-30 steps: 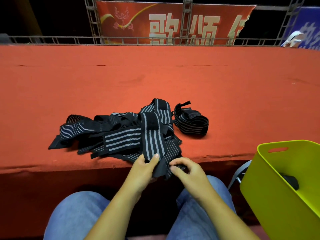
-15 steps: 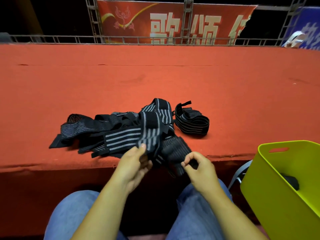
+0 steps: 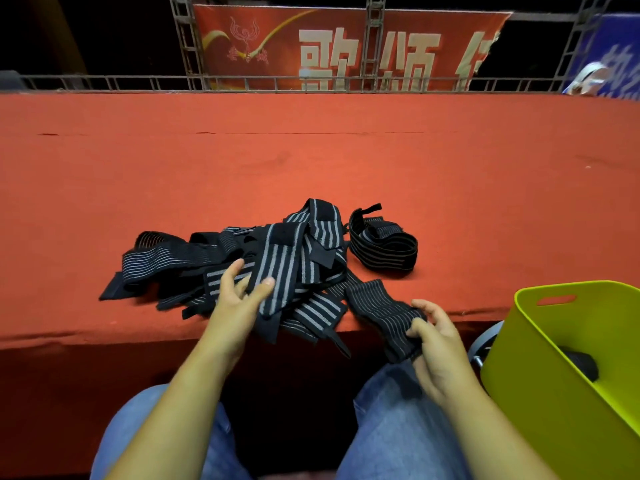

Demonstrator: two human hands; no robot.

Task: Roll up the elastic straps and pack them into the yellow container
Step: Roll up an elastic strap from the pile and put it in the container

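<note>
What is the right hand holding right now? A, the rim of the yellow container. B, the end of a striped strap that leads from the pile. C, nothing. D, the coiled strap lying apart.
B: the right hand curls its fingers round the end of a striped strap that runs back to the pile, apart from the yellow container.

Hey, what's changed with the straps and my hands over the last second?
The right hand has pulled one strap out of the pile to the right, toward the yellow container, and grips its end. The left hand let go and now reaches open over the pile. The coiled strap and the container have not moved.
</note>
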